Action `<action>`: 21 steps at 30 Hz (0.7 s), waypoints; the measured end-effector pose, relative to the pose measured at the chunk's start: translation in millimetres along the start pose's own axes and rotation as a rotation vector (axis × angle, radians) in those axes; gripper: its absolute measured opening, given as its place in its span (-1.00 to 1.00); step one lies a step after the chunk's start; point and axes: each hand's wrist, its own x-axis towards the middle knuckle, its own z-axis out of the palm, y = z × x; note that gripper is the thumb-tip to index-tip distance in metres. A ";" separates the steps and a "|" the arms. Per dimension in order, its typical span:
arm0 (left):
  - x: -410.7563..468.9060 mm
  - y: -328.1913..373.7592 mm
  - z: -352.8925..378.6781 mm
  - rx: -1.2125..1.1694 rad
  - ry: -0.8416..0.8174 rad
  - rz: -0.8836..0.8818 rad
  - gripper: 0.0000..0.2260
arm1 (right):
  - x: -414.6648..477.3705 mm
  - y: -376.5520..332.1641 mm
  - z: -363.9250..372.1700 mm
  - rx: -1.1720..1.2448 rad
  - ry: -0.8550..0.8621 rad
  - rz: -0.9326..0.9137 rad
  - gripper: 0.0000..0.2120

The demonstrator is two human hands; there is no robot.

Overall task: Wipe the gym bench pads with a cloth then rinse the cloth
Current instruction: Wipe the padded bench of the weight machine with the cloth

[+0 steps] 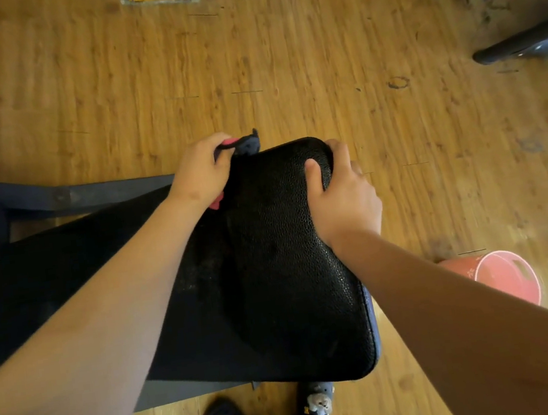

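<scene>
A black textured bench pad [273, 269] fills the middle of the view, its far end pointing away from me. My left hand [201, 173] grips a dark grey and pink cloth [246, 143] at the pad's far left edge. Part of the cloth shows pink below my wrist. My right hand [341, 192] holds the pad's far right corner, thumb on top and fingers wrapped over the edge.
A pink bucket [505, 277] stands on the wooden floor [281, 51] to the right of the pad. Dark bench frame bars [57, 196] run off to the left. Other black equipment [528, 38] sits at the top right. My dark shoes [319, 405] are below the pad.
</scene>
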 end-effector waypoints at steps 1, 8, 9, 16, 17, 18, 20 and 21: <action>2.9 1.0 -0.2 -0.017 -0.021 -0.021 -0.83 | 0.6 0.1 0.2 0.000 0.000 0.000 -0.55; 19.7 24.2 9.6 -0.018 -0.147 0.085 -0.86 | 0.7 0.5 0.8 -0.005 0.004 0.012 -0.56; 15.2 11.7 4.5 -0.003 -0.147 0.066 -0.86 | 0.2 0.4 1.0 -0.005 0.002 0.012 -0.55; 7.1 -18.9 -12.6 -0.028 -0.155 -0.092 -0.85 | 0.1 0.3 0.9 -0.002 0.010 0.001 -0.55; 11.3 -7.0 -8.1 -0.041 -0.160 -0.065 -0.84 | -0.1 0.1 0.8 -0.002 0.011 0.001 -0.55; 14.7 6.0 -3.7 -0.043 -0.173 -0.028 -0.82 | -0.3 -0.1 0.8 -0.006 0.012 0.002 -0.55; 16.2 24.8 3.2 -0.033 -0.204 0.017 -0.79 | 0.0 0.1 1.5 -0.008 0.018 0.009 -0.56; 14.0 25.2 4.1 -0.033 -0.211 0.018 -0.78 | 0.0 0.2 1.8 -0.006 0.022 0.010 -0.56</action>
